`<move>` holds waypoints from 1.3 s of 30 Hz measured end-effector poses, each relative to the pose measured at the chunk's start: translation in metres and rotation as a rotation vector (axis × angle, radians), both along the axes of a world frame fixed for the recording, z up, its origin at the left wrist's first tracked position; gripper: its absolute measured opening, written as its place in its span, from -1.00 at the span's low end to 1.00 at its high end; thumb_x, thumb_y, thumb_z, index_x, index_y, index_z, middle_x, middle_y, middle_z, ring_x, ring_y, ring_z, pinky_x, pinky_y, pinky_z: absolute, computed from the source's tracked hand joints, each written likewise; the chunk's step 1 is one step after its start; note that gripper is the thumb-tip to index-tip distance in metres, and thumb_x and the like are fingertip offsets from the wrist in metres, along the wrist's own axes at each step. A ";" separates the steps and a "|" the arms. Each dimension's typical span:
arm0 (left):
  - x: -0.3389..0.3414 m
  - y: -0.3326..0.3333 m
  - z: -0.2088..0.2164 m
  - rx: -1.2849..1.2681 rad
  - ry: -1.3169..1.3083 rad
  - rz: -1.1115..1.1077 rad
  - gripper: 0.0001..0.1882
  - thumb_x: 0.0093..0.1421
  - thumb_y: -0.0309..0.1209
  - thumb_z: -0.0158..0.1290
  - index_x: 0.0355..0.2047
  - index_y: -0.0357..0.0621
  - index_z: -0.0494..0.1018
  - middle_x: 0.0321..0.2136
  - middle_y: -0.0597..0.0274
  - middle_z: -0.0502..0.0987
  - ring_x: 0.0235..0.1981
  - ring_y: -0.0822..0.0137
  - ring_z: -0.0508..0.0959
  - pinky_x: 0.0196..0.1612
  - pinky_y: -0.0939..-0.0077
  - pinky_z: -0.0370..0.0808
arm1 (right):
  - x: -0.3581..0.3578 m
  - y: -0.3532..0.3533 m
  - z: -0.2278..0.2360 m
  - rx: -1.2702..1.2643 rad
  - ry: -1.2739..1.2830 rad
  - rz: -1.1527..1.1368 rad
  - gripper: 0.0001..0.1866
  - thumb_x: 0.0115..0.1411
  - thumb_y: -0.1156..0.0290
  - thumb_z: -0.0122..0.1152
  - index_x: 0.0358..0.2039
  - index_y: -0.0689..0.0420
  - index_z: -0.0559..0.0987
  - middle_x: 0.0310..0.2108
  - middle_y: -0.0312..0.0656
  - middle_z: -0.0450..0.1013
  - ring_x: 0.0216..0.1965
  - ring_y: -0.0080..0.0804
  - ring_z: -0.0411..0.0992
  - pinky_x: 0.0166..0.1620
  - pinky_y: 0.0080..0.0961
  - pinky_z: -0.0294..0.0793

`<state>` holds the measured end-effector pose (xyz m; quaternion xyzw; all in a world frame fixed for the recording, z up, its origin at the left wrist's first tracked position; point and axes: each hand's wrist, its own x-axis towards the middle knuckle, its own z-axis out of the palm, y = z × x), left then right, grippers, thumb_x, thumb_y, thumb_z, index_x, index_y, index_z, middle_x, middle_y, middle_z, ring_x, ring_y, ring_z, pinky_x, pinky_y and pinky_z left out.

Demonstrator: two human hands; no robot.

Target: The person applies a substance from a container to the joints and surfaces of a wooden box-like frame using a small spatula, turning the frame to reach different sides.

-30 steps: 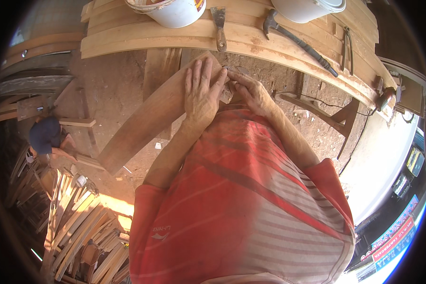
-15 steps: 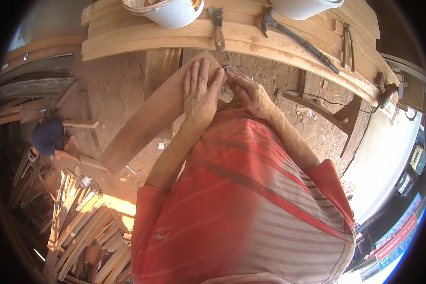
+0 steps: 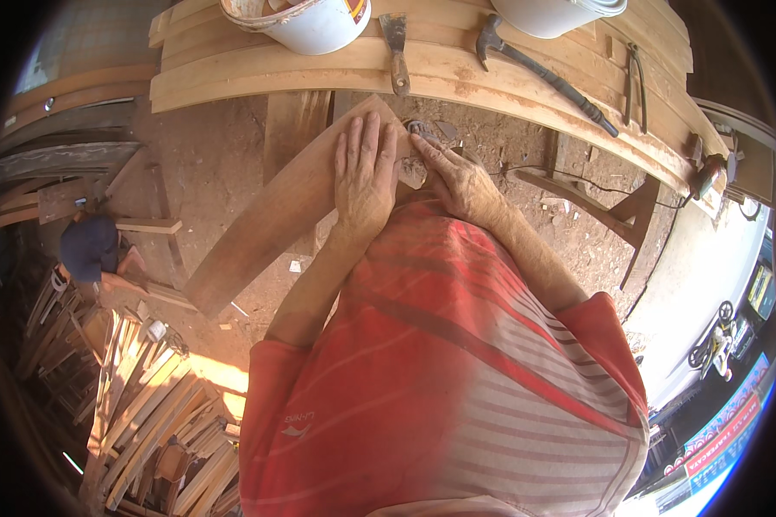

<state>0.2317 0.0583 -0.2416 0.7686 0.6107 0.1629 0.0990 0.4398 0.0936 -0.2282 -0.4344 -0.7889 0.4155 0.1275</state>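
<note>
A long brown wooden board (image 3: 263, 220) slants from the lower left up towards the bench, tilted in front of me. My left hand (image 3: 366, 177) lies on its upper end, fingers stretched out flat along the face and the thumb hidden. Beside the board's right edge is my right hand (image 3: 461, 177), its index finger pointing forward and touching the edge or just next to it. The other fingers of that hand are bent and partly hidden underneath, so whatever they grip does not show.
Across the far side runs a bench of pale planks (image 3: 310, 82) bearing a scraper (image 3: 397, 56), a hammer (image 3: 552, 77) and two white buckets (image 3: 319, 30). Another person (image 3: 90, 250) crouches at left, near a pile of wood strips (image 3: 151, 405). A trestle (image 3: 612, 211) and cable are at right.
My right hand has shifted slightly, its fingers straighter along the board's edge. My left hand stays flat with its fingers closer together. A motorbike rider has appeared at the far right.
</note>
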 end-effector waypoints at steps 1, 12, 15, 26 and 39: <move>0.000 0.000 0.000 -0.009 -0.002 0.005 -0.31 0.21 -0.37 0.19 0.34 -0.18 0.26 0.39 -0.11 0.17 0.42 -0.16 0.14 0.41 -0.16 0.08 | 0.000 0.000 -0.002 0.017 -0.028 0.033 -0.32 0.28 0.48 0.13 0.42 0.09 0.23 0.26 0.06 0.37 0.11 0.11 0.48 0.11 -0.16 0.53; -0.004 0.021 0.013 -0.076 0.019 0.030 -0.04 0.05 -0.25 0.34 0.41 -0.17 0.14 0.44 -0.13 0.06 0.44 -0.21 0.05 0.42 -0.22 -0.01 | -0.008 0.015 -0.003 0.080 0.002 -0.031 -0.23 0.17 0.49 0.21 0.41 0.05 0.22 0.30 0.08 0.29 0.19 0.12 0.40 0.13 -0.09 0.53; -0.006 0.030 0.016 -0.088 0.002 0.099 0.04 0.01 -0.17 0.38 0.43 -0.11 0.11 0.43 -0.13 0.06 0.44 -0.21 0.05 0.42 -0.25 -0.02 | -0.012 0.027 -0.015 0.053 0.101 -0.121 -0.25 0.20 0.47 0.18 0.41 0.06 0.21 0.28 0.14 0.30 0.18 0.15 0.40 0.14 -0.06 0.51; -0.002 0.034 0.017 -0.122 0.111 0.157 0.05 -0.10 -0.14 0.41 0.39 -0.07 0.19 0.38 -0.07 0.17 0.37 -0.16 0.19 0.36 -0.24 0.10 | -0.011 0.056 -0.022 -0.208 0.325 0.039 -0.25 0.28 0.36 0.09 0.46 0.05 0.11 0.32 0.18 0.24 0.19 0.22 0.37 0.17 -0.01 0.47; 0.000 0.039 0.009 -0.039 0.133 0.173 -0.03 -0.05 0.01 0.36 0.34 -0.05 0.26 0.31 -0.05 0.27 0.25 -0.15 0.32 0.26 -0.22 0.23 | -0.018 0.082 -0.040 -0.116 0.292 0.157 -0.24 0.33 0.15 0.14 0.48 -0.03 0.12 0.35 0.13 0.21 0.25 0.16 0.34 0.23 -0.04 0.43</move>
